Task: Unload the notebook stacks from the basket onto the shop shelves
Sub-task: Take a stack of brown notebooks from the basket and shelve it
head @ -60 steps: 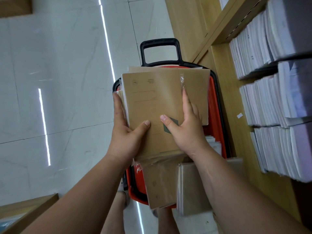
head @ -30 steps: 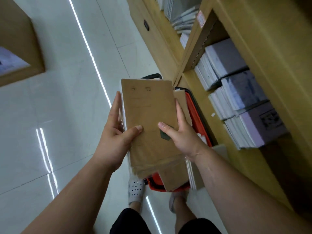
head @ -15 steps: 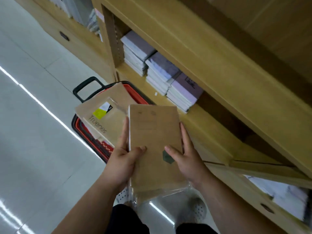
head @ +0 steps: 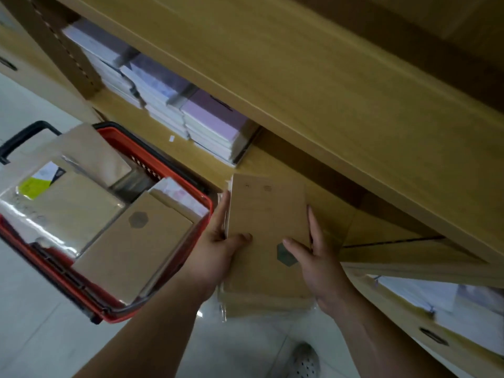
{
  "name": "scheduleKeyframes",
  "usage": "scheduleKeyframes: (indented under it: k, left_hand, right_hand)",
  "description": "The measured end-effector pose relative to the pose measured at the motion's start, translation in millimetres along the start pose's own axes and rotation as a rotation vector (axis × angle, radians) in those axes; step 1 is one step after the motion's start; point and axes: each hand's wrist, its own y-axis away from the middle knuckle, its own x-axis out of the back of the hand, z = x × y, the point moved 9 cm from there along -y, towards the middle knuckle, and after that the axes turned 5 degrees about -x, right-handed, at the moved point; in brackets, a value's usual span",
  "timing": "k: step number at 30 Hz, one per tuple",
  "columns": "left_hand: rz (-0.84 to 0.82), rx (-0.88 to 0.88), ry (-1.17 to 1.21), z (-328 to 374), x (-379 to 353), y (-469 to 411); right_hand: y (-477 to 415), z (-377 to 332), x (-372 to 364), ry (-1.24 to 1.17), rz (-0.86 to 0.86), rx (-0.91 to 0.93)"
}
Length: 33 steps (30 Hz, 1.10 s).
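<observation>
Transfer of one notebook stack (head: 267, 214) from basket (head: 131, 137) to shelf (head: 201, 156). Over the last two seconds the stack has been lifted clear of the basket and swung right; its far end now lies over the front of the lower shelf board, just beside the purple-covered stacks (head: 215, 118) already there. Whether it rests on the wood cannot be told. The left hand (head: 218, 249) and right hand (head: 319, 263) clasp it from opposite long edges, thumbs on the top cover, fingers along the sides. The placing step appears nearly complete, though further kraft stacks (head: 136, 241) remain in the basket.
</observation>
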Motion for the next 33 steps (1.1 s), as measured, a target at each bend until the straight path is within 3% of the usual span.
scheduleKeyframes:
  k: [10, 16, 22, 25, 29, 33]
  left_hand:
    - [-0.105, -0.048, -0.230, -57, -14, -152]
    - [-0.028, -0.258, -0.560, -35, -12, -214]
    - [-0.015, -0.523, -0.848, -34, -7, -185]
    - [0.016, -0.638, -0.965, -47, 1, -159]
    - [0.036, -0.627, -1.145, -74, 6, -144]
    - [0.104, -0.709, -1.178, -70, 6, -147]
  right_hand:
    - [-125, 50, 26, -0.265, 0.211, 0.035]
    - [-190, 34, 36, -0.375, 0.310, 0.155]
    - [-217, 32, 36, -0.476, 0.321, 0.277]
    - [-210, 39, 31, -0.421, 0.259, 0.377]
    - [-197, 39, 34, -0.175, 0.243, 0.481]
    - [-188, 40, 33, -0.097, 0.254, 0.524]
